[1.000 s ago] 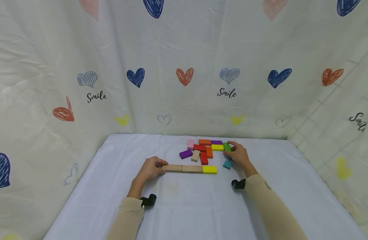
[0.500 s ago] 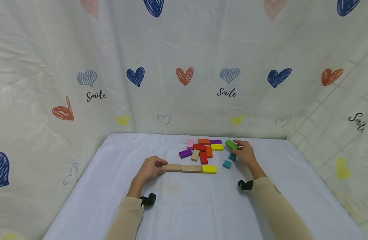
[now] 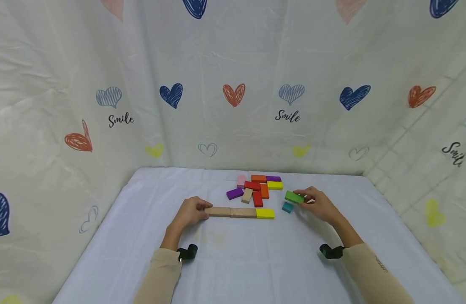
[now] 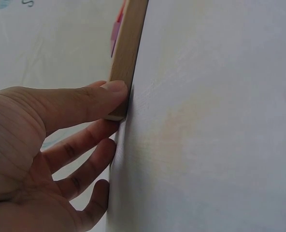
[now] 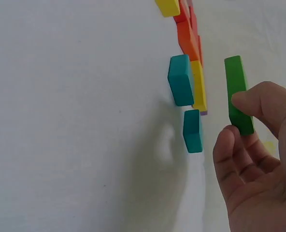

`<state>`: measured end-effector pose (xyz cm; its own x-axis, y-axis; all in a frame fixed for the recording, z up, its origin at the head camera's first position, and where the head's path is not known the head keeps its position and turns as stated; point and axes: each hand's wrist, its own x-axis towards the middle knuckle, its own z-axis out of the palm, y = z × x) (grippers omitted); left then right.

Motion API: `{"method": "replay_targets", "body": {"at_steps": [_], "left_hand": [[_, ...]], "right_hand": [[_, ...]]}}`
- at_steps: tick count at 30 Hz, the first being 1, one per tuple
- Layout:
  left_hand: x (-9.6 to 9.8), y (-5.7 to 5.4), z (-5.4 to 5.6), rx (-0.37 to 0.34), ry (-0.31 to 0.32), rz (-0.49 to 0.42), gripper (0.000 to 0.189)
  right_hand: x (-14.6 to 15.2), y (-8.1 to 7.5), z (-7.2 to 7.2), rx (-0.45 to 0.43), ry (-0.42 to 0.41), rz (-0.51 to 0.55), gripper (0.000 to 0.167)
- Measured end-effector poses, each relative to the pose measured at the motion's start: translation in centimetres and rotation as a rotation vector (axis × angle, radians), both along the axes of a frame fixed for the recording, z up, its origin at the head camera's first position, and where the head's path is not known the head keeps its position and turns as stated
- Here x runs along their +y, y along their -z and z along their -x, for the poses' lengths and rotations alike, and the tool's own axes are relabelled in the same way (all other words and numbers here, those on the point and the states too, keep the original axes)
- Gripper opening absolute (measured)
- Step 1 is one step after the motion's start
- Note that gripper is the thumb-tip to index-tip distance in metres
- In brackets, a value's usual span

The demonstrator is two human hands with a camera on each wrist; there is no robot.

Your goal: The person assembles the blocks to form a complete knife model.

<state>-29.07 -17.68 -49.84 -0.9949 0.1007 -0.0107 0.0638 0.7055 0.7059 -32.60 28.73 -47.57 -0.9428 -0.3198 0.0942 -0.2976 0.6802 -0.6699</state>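
My left hand [image 3: 190, 211] pinches the left end of a plain wooden block [image 3: 218, 212], thumb on its near side in the left wrist view. A second plain wooden block [image 3: 243, 213] and a yellow block [image 3: 265, 214] continue that row end to end. My right hand [image 3: 319, 205] holds a green block [image 5: 236, 77] by one end between thumb and fingers, raised over the table. Below it lies a teal block [image 3: 287, 207]; another teal block [image 5: 193, 130], seen in the right wrist view, is hidden behind the hand in the head view.
Behind the row lies a loose cluster of blocks: red [image 3: 257, 199], orange [image 3: 258, 178], purple [image 3: 234, 194], pink [image 3: 241, 181], plain wood [image 3: 247, 195] and yellow [image 3: 274, 185]. A white cloth [image 3: 233, 261] covers the table. A printed curtain [image 3: 233, 131] rises at the back.
My right hand has pulled the green block away from the cluster's right end, lifted it, and brought it right and nearer. The left hand has stayed on the wooden block.
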Motion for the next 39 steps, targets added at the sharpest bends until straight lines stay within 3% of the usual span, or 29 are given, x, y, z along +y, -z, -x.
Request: {"method": "replay_targets", "body": {"at_steps": [5, 13, 19, 27, 39], "left_hand": [[0.0, -0.1, -0.1, 0.011, 0.003, 0.01, 0.031], [-0.1, 0.0, -0.2, 0.014, 0.001, 0.015, 0.032], [0.1, -0.1, -0.2, 0.009, -0.004, 0.006, 0.031], [0.1, -0.1, -0.4, 0.014, 0.012, -0.016, 0.031], [0.2, -0.1, -0.3, 0.02, 0.013, -0.018, 0.031]], "right_hand": [[0.0, 0.3, -1.4, -0.026, -0.088, 0.016, 0.041], [-0.7, 0.8, -3.1, -0.156, -0.167, 0.008, 0.038], [-1.5, 1.1, -3.7, -0.194, -0.208, -0.005, 0.037], [-2.2, 1.7, -3.4, -0.206, -0.196, -0.04, 0.036], [-2.9, 1.7, -2.9, -0.19, -0.087, -0.102, 0.038]]}}
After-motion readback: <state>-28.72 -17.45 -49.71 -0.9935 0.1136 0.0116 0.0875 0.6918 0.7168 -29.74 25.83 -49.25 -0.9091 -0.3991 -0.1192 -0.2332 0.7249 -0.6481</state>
